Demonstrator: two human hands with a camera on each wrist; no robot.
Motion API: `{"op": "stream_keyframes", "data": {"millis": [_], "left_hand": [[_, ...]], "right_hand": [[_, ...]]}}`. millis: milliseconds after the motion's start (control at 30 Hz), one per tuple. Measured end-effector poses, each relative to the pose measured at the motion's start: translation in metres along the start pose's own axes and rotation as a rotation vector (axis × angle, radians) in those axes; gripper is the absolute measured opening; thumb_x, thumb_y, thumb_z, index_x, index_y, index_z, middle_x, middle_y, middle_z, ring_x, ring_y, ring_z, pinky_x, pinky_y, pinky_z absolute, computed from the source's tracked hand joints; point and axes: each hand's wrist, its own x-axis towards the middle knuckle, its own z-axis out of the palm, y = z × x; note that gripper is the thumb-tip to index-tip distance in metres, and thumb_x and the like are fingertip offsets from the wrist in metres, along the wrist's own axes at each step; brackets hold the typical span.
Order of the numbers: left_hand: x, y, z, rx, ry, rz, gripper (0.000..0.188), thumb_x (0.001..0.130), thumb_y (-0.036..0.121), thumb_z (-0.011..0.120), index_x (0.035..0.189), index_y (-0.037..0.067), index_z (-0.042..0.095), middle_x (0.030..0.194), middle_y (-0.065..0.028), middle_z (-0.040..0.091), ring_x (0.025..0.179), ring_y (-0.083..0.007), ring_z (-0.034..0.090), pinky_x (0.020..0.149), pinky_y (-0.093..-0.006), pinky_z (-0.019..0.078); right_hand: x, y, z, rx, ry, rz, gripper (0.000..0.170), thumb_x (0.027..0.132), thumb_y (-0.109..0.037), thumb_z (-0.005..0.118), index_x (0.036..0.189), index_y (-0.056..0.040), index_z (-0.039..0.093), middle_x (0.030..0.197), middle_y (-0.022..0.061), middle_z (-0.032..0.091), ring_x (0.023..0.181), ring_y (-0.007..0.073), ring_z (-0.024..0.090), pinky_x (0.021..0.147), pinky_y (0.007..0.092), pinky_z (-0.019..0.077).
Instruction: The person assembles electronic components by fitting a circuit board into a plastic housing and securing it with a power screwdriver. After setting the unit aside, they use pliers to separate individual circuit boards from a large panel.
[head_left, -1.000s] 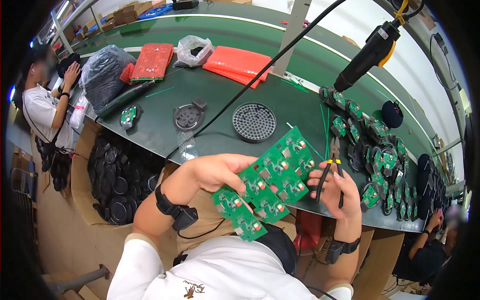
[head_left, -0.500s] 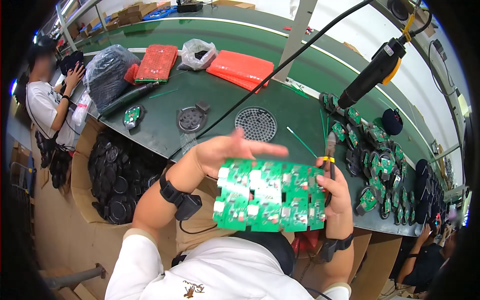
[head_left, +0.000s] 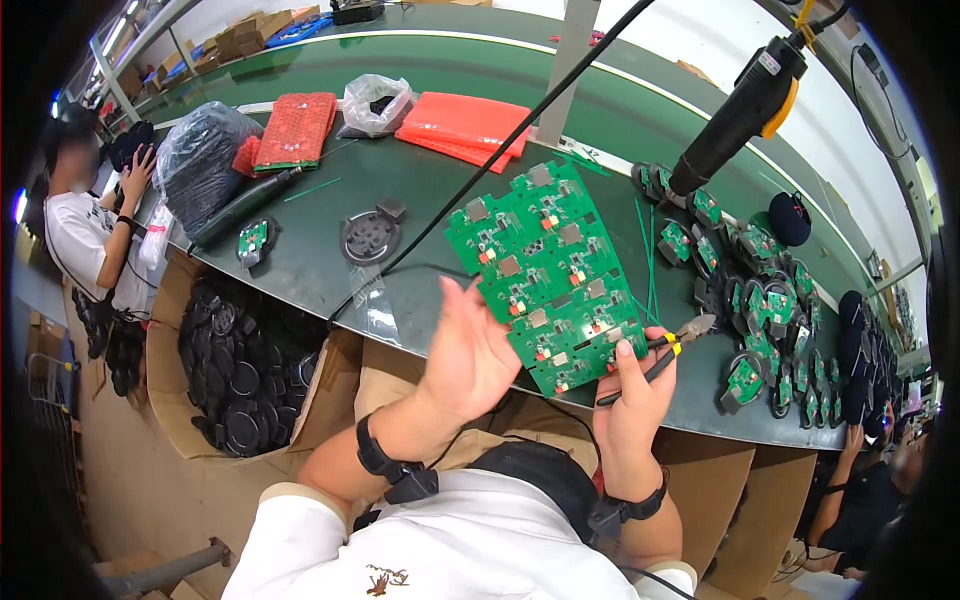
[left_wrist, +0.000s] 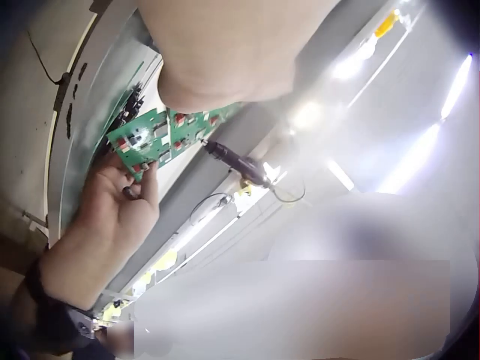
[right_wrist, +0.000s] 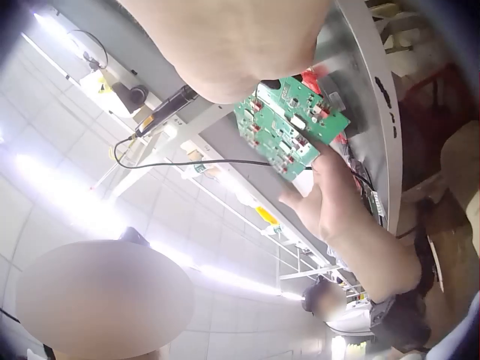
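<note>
A green circuit board panel (head_left: 548,270) is held tilted above the bench, its component side facing the head camera. My right hand (head_left: 632,405) grips its lower right corner with the thumb on top, and also holds black-handled cutting pliers (head_left: 655,368), whose jaws point right. At the board's left edge is my left hand (head_left: 468,350), palm up with the thumb spread; some fingertips are hidden behind the board. The right wrist view shows that left hand (right_wrist: 330,196) against the board's edge (right_wrist: 289,124). In the left wrist view, the right hand (left_wrist: 124,199) pinches the board (left_wrist: 161,139).
An electric screwdriver (head_left: 740,115) hangs at the upper right over several housings with green boards (head_left: 765,305). Left on the bench are a round black part (head_left: 370,237) and a board-fitted housing (head_left: 257,241). A carton (head_left: 170,375) of black parts stands below. Red bubble-wrap packs (head_left: 295,130) lie behind.
The board has swung upright and risen, covering the round perforated disc. My left hand, earlier above the board, has moved to its left edge with the palm up. The pliers have turned to point right.
</note>
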Motion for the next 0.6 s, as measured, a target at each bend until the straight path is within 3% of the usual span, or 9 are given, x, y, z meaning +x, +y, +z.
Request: {"op": "stream_keyframes", "data": {"millis": [33,67,133,167,267,333,367,500,600], "left_hand": [[-0.003,-0.009,0.004,0.166,-0.041,0.042,0.053,0.113,0.039,0.042,0.156,0.009,0.034,0.156,-0.0144,0.047,0.141,-0.0298,0.049,0.116,-0.0493,0.0439],[-0.004,-0.019,0.005,0.166,-0.040,0.036,0.053,0.113,0.039,0.042,0.156,0.009,0.034,0.156,-0.0144,0.047,0.141,-0.0298,0.049,0.116,-0.0493,0.0439],[-0.005,-0.033,0.003,0.580,0.149,0.177,0.051,0.108,0.015,0.056,0.154,0.008,0.034,0.149,-0.0107,0.051,0.138,-0.0239,0.050,0.113,-0.0434,0.0457],[-0.003,-0.033,-0.004,0.553,0.218,0.174,0.060,0.102,0.001,0.062,0.153,0.006,0.032,0.141,-0.0094,0.055,0.132,-0.0190,0.053,0.109,-0.0374,0.0469],[0.011,-0.027,-0.017,0.778,0.178,0.310,0.056,0.103,0.004,0.061,0.152,0.004,0.032,0.138,-0.0106,0.057,0.127,-0.0181,0.056,0.107,-0.0365,0.0475],[0.017,-0.015,-0.016,0.772,0.158,0.325,0.051,0.104,0.006,0.062,0.148,0.003,0.037,0.134,-0.0113,0.059,0.123,-0.0171,0.058,0.105,-0.0344,0.0482],[0.019,-0.009,-0.018,0.806,0.146,0.297,0.049,0.105,0.008,0.061,0.148,0.004,0.039,0.132,-0.0096,0.060,0.121,-0.0161,0.059,0.104,-0.0345,0.0491],[0.023,0.004,-0.017,0.869,0.093,0.270,0.041,0.109,0.022,0.057,0.145,0.005,0.044,0.126,-0.0058,0.063,0.115,-0.0138,0.061,0.098,-0.0327,0.0518],[0.029,0.005,-0.022,0.929,0.102,0.290,0.037,0.111,0.026,0.052,0.142,0.005,0.048,0.124,-0.0061,0.065,0.110,-0.0127,0.063,0.092,-0.0315,0.0545]], "right_hand": [[-0.002,0.001,0.001,-0.022,0.037,-0.018,0.034,0.097,0.002,0.067,0.125,-0.0088,0.050,0.107,0.0032,0.060,0.088,0.0095,0.060,0.074,0.0245,0.0511],[-0.003,0.002,0.002,-0.045,0.074,-0.036,0.034,0.097,0.001,0.067,0.125,-0.0090,0.050,0.105,0.0020,0.060,0.085,0.0083,0.059,0.071,0.0235,0.0501],[-0.003,0.004,0.000,-0.025,0.070,-0.017,0.033,0.098,0.000,0.067,0.125,-0.0091,0.050,0.102,0.0014,0.059,0.084,0.0077,0.058,0.071,0.0229,0.0497],[-0.002,0.006,-0.003,-0.016,0.027,0.037,0.033,0.099,-0.001,0.067,0.125,-0.0090,0.050,0.102,0.0016,0.060,0.084,0.0078,0.058,0.071,0.0235,0.0503],[-0.006,-0.004,0.000,0.069,-0.024,0.155,0.038,0.100,-0.005,0.067,0.132,-0.0062,0.048,0.101,0.0030,0.061,0.084,0.0103,0.060,0.073,0.0261,0.0524],[-0.009,-0.017,-0.018,-0.037,-0.187,0.303,0.046,0.098,-0.006,0.069,0.138,-0.0024,0.046,0.103,0.0044,0.062,0.084,0.0131,0.062,0.076,0.0291,0.0536],[-0.008,-0.016,-0.036,-0.173,-0.273,0.276,0.053,0.094,-0.006,0.070,0.142,-0.0013,0.046,0.104,0.0081,0.064,0.089,0.0171,0.062,0.074,0.0305,0.0510],[-0.012,-0.038,-0.047,-0.364,-0.419,0.378,0.040,0.092,-0.007,0.075,0.128,-0.0007,0.058,0.098,0.0010,0.060,0.090,0.0098,0.056,0.081,0.0252,0.0448],[-0.020,-0.043,-0.047,-0.450,-0.450,0.406,0.039,0.092,-0.006,0.075,0.127,-0.0013,0.058,0.096,-0.0004,0.059,0.092,0.0093,0.053,0.086,0.0267,0.0434]]}}
